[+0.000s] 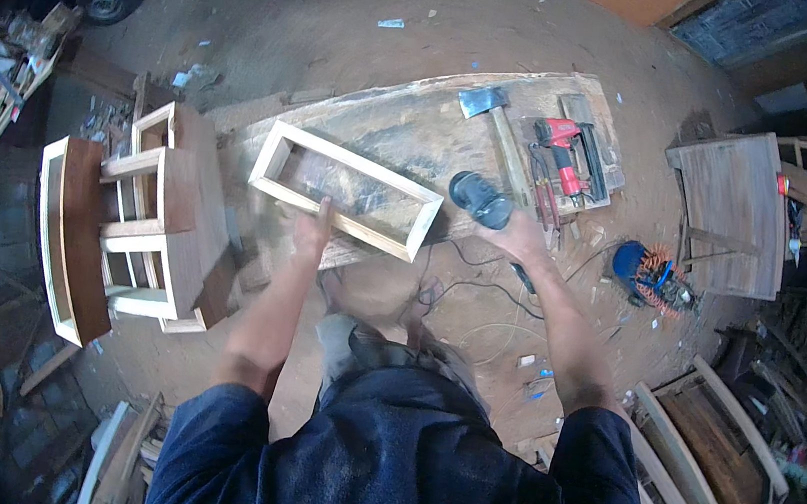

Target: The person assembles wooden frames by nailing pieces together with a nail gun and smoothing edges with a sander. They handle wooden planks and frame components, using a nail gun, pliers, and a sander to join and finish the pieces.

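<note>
My left hand (pixel 309 227) grips the near side of a pale rectangular wooden frame (pixel 372 234), thumb over its edge. The frame is tilted above a low, worn wooden work board (pixel 365 111). To its right, my right hand (pixel 518 238) is wrapped round a dark power tool with a round head, seemingly a sander (pixel 482 201). The tool's head is close to the frame's right end, apparently apart from it; motion blurs it. Beyond that hand lie a hatchet (pixel 482 103) with a wooden handle, a red and black nail gun (pixel 563 153) and red-handled pliers or pincers (pixel 543 194).
Box-like wooden frames (pixel 193 226) stand at the left beside the board. On the right are a wooden cabinet (pixel 735 217) and a blue object with a coiled orange hose (pixel 658 273). A dark cord (pixel 480 284) crosses the floor near my feet. Lumber (pixel 709 471) lies at lower right.
</note>
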The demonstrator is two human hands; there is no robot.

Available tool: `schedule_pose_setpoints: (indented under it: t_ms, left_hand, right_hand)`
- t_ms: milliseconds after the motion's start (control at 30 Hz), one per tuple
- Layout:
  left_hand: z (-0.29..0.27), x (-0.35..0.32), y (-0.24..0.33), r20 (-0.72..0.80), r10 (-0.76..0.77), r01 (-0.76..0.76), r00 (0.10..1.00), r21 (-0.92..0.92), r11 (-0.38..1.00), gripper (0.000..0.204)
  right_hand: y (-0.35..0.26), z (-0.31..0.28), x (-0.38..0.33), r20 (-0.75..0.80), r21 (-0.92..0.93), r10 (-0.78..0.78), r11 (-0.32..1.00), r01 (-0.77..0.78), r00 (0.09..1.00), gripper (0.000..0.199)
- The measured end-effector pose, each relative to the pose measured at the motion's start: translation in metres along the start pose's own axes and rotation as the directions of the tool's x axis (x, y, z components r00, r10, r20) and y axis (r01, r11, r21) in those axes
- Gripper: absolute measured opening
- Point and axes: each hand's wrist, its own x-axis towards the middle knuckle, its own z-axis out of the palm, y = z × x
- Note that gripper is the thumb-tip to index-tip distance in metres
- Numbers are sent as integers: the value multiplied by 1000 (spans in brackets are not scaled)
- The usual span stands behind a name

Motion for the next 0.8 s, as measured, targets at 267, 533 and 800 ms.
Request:
schedule_pose_setpoints:
  t_ms: [267,533,800]
  left_hand:
    - [-46,48,12,758,517,-869,398,131,477,63]
    - [-79,60,100,678,571,-753,462,-40,657,59]
    - [-54,32,89,687,551,-751,474,-12,661,57]
  right_hand:
    - [44,0,-97,-168,445,320,869,-218,932,53]
    - [76,49,-192,48,675,620,558,-483,783,59]
    - [83,80,-178,247,802,516,366,-472,820,63]
